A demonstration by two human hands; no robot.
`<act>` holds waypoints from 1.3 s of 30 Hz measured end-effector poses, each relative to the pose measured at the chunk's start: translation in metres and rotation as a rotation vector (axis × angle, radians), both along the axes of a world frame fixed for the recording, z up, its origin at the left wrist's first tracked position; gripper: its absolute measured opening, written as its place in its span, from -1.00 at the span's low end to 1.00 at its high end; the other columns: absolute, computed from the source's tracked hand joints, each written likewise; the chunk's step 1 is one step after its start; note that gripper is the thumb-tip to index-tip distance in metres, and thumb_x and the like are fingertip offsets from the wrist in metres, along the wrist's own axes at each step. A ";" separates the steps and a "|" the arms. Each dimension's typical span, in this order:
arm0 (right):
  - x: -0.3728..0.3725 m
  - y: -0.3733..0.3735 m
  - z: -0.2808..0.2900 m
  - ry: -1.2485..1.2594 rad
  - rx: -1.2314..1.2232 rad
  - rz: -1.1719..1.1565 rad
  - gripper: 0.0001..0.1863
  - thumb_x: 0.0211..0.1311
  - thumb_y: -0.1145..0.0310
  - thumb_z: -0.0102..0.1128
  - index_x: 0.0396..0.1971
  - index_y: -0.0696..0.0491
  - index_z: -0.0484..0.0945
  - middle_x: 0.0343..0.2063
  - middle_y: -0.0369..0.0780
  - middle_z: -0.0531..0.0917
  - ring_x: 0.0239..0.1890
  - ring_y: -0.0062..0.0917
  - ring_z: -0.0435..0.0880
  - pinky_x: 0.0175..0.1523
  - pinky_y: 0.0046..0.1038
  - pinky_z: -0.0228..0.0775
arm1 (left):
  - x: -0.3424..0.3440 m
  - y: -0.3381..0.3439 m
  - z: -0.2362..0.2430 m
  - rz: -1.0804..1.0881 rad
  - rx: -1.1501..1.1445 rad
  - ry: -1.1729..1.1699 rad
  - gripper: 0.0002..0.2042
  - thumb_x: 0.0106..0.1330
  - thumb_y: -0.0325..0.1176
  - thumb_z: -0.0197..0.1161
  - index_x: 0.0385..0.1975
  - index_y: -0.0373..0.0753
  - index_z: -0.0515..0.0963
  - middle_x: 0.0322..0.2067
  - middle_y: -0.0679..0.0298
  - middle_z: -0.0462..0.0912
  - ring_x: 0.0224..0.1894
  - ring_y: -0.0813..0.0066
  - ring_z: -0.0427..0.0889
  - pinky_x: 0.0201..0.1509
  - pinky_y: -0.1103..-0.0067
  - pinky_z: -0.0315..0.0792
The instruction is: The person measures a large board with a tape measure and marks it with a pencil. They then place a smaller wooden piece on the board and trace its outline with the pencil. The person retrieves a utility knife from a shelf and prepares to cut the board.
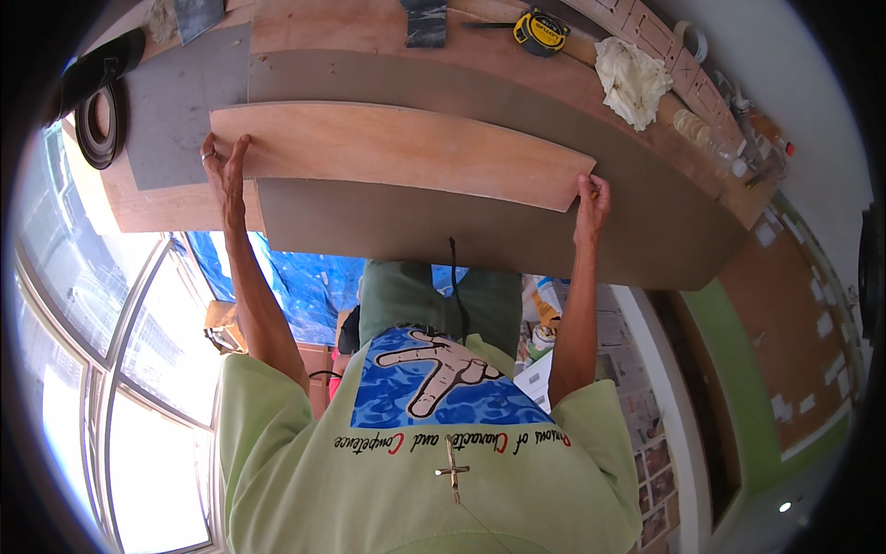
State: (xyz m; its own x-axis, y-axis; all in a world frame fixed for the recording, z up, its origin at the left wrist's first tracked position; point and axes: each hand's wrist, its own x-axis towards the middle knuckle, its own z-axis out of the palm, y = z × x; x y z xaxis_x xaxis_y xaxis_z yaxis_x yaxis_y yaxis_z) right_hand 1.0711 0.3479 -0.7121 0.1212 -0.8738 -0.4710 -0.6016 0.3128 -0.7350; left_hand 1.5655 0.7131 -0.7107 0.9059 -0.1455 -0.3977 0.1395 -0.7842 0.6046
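A long, thin plywood strip (397,148) lies crosswise before me over a grey-brown sheet (443,217) on the worktable. My left hand (224,175) grips the strip's left end, thumb and fingers closed at its edge. At the lower right corner, my right hand (592,203) pinches the strip between thumb and fingers. Whether the strip rests flat on the sheet or is slightly raised, I cannot tell.
Along the table's far side are a yellow and black tape measure (541,33), a crumpled pale cloth (633,81) and a dark grey piece (425,23). A coiled dark band (100,127) sits far left. Bottles (715,138) stand at right; windows (152,351) are at left.
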 end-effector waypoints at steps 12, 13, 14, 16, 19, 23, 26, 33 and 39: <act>-0.001 0.000 -0.002 -0.022 0.029 -0.058 -0.74 0.34 0.26 0.31 -0.15 0.14 0.59 -0.29 -0.38 0.56 -0.22 -0.72 0.43 -0.06 -0.62 0.31 | 0.001 0.005 -0.008 -0.005 0.088 -0.049 -0.07 0.06 0.12 0.45 0.30 -0.44 0.26 0.24 -0.16 0.30 0.34 -0.05 0.26 0.40 0.23 0.18; -0.001 0.000 -0.002 -0.023 0.027 -0.063 -0.74 0.34 0.26 0.31 -0.15 0.14 0.59 -0.29 -0.38 0.56 -0.22 -0.73 0.43 -0.06 -0.62 0.31 | 0.002 0.005 -0.007 -0.018 0.068 -0.051 -0.07 0.06 0.12 0.45 0.30 -0.44 0.26 0.24 -0.16 0.31 0.34 -0.05 0.26 0.39 0.23 0.19; -0.001 0.000 -0.003 -0.019 0.029 -0.072 -0.74 0.34 0.26 0.31 -0.15 0.14 0.59 -0.29 -0.39 0.56 -0.22 -0.73 0.43 -0.06 -0.63 0.31 | 0.002 0.004 -0.006 -0.019 0.063 -0.050 -0.08 0.07 0.11 0.45 0.30 -0.44 0.26 0.24 -0.16 0.31 0.33 -0.04 0.26 0.39 0.22 0.19; -0.001 0.000 -0.003 -0.026 0.022 -0.070 -0.74 0.33 0.26 0.32 -0.15 0.14 0.59 -0.30 -0.39 0.56 -0.23 -0.73 0.43 -0.07 -0.63 0.30 | 0.003 0.003 -0.004 -0.024 0.064 -0.052 -0.09 0.08 0.10 0.45 0.29 -0.45 0.26 0.23 -0.15 0.31 0.32 -0.03 0.28 0.38 0.24 0.21; -0.003 0.000 -0.004 -0.034 0.028 -0.074 -0.73 0.33 0.25 0.32 -0.16 0.13 0.59 -0.30 -0.38 0.56 -0.24 -0.73 0.42 -0.07 -0.63 0.30 | 0.005 0.000 -0.001 -0.029 0.075 -0.052 -0.10 0.08 0.07 0.45 0.29 -0.45 0.27 0.21 -0.14 0.33 0.28 -0.01 0.32 0.36 0.26 0.23; -0.005 -0.001 -0.006 -0.016 0.002 -0.031 -0.71 0.33 0.22 0.32 -0.15 0.13 0.59 -0.31 -0.39 0.54 -0.24 -0.71 0.41 -0.08 -0.61 0.29 | 0.005 -0.002 -0.003 -0.013 -0.011 0.014 -0.11 0.08 0.06 0.46 0.28 -0.45 0.28 0.17 -0.18 0.37 0.23 -0.03 0.40 0.31 0.28 0.31; -0.001 -0.001 -0.004 0.028 -0.009 -0.003 -0.69 0.33 0.17 0.31 -0.16 0.12 0.57 -0.32 -0.38 0.50 -0.23 -0.68 0.39 -0.07 -0.58 0.27 | 0.006 -0.002 -0.001 0.021 -0.001 -0.010 -0.10 0.06 0.03 0.50 0.28 -0.49 0.28 0.17 -0.22 0.37 0.23 -0.04 0.41 0.27 0.28 0.36; 0.005 -0.003 0.003 0.080 0.019 0.032 -0.66 0.34 0.14 0.30 -0.15 0.12 0.56 -0.33 -0.37 0.45 -0.24 -0.65 0.36 -0.08 -0.54 0.27 | 0.003 -0.008 0.009 0.054 0.029 -0.009 -0.14 0.04 -0.05 0.46 0.28 -0.46 0.28 0.17 -0.20 0.36 0.17 -0.05 0.47 0.20 0.27 0.46; 0.005 -0.005 0.006 0.092 0.044 0.054 -0.63 0.35 0.14 0.29 -0.11 0.15 0.54 -0.31 -0.35 0.46 -0.23 -0.64 0.37 -0.07 -0.53 0.28 | 0.003 -0.009 0.015 0.053 0.032 0.002 -0.15 0.03 -0.06 0.46 0.26 -0.47 0.29 0.17 -0.22 0.36 0.17 -0.08 0.47 0.21 0.25 0.44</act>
State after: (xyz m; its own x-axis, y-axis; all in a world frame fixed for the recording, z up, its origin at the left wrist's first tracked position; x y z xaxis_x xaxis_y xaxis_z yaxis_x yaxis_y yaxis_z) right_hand 1.0757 0.3425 -0.7063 0.1219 -0.8453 -0.5201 -0.6829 0.3089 -0.6620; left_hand 1.5680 0.7044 -0.6954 0.9112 -0.0843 -0.4032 0.1829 -0.7943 0.5793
